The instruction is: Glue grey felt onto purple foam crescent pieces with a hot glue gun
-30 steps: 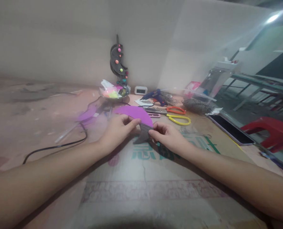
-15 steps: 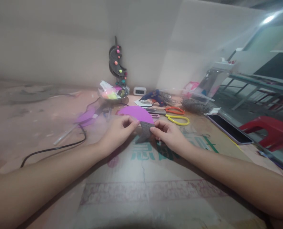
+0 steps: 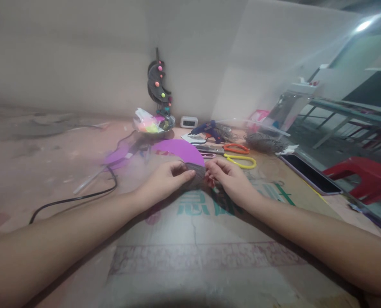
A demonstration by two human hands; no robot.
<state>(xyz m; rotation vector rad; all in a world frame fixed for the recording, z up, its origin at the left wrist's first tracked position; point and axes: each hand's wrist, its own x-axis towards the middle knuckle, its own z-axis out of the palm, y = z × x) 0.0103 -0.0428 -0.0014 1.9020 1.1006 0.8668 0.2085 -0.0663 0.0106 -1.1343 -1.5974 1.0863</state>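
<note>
My left hand is closed on a purple card piece with a curved edge, its thumb pressed on the part covered in dark grey yarn. The purple part arches up behind my fingers. My right hand is at the right end of the grey section, fingertips pinched together and slightly blurred. What they hold is too small to make out. Both hands are just above the cardboard sheet with green and red print.
Scissors with yellow and orange handles, a blue glue gun and a grey yarn bundle lie behind my hands. A phone is at right, a black cable at left. A decorated grey crescent and small clock stand at the back.
The purple piece has tilted and shifted slightly left, and its grey end no longer hangs down below my hands. My left thumb has moved right onto the grey part; my right fingers have changed their pinch.
</note>
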